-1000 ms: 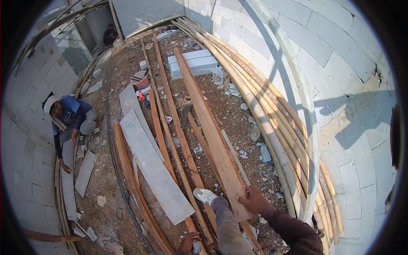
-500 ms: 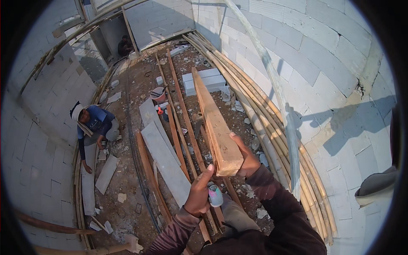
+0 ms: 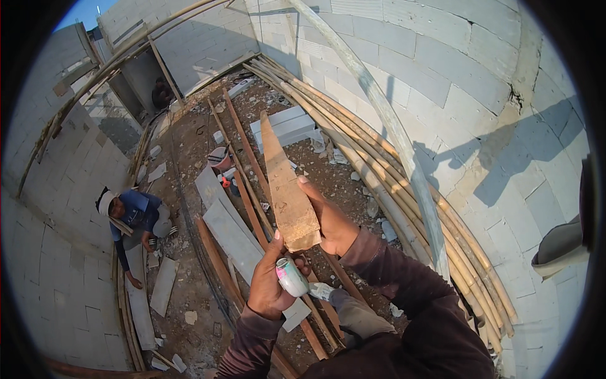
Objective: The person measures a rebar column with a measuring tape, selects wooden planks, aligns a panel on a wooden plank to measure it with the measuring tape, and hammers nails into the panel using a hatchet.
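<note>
A wooden beam (image 3: 287, 196) points away from me, its sawn near end between my two hands. My right hand (image 3: 334, 220) grips the beam's right side near that end, with the thumb along its top edge. My left hand (image 3: 266, 278) is closed around a small whitish bottle-like container (image 3: 292, 278) with pink and teal stains. The left thumb points up at the beam's near left corner; some of the left fingers are hidden behind the container and under the wood.
Long timber strips (image 3: 243, 126) and grey boards (image 3: 227, 221) lie on the rubble-strewn ground. Bamboo poles (image 3: 404, 183) line the right block wall, crossed by a slanting pole (image 3: 372, 88). A co-worker (image 3: 136, 215) crouches at left. White blocks (image 3: 284, 126) and a bucket (image 3: 219, 159) stand ahead.
The view has shifted. The beam's near end has moved left and up with both hands, and its top face is now turned more toward me. The container in my left hand shows more fully.
</note>
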The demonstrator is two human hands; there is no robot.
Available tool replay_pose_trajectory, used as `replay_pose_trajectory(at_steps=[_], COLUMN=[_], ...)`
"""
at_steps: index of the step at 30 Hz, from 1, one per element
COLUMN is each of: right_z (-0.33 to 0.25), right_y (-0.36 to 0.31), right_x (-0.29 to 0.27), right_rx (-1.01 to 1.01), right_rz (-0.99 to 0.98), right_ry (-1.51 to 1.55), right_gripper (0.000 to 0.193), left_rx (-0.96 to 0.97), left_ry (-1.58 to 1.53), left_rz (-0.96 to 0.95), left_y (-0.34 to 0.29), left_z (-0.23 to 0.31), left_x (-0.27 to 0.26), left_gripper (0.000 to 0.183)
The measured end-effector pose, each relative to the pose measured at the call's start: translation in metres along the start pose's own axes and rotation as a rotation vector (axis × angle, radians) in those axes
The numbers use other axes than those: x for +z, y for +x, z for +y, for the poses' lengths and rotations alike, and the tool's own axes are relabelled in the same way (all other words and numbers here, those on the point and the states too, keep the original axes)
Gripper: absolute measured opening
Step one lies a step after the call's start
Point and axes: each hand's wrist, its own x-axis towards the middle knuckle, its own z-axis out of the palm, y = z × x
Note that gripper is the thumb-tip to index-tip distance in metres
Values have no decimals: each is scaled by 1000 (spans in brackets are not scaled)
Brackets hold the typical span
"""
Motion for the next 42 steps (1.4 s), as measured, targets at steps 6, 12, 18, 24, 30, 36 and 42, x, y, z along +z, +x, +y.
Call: replay_pose_trajectory(at_steps=[6,12,18,24,30,36,42], right_z=[4,-1,-12,-29,-28,71,145], right_y=[12,10,-4,-24,-69,-129,-166], right_x=[6,8,0,-29,-86,-249,-406], right_rx=[25,36,53,-75,144,370,653], right_rz=[-13,-11,12,77,131,394,551], right_ry=[-31,-49,-20,-44,-157,-130,-908], right_gripper=[64,64,63,58,44,46,69], left_rx=[-23,-16,-59,-100,-229,-436,-714], left_ry=[-66,-57,-44,55,394,581,773], left_rz=[-81,-56,3,8,-151,-151,659], left_y=[-4,-3,0,13,27,21,-48], left_z=[10,11,3,-16,-54,-133,-162], left_x=[-2,-3,13,37,10,-156,-334], left_gripper=[34,35,32,29,37,41,50])
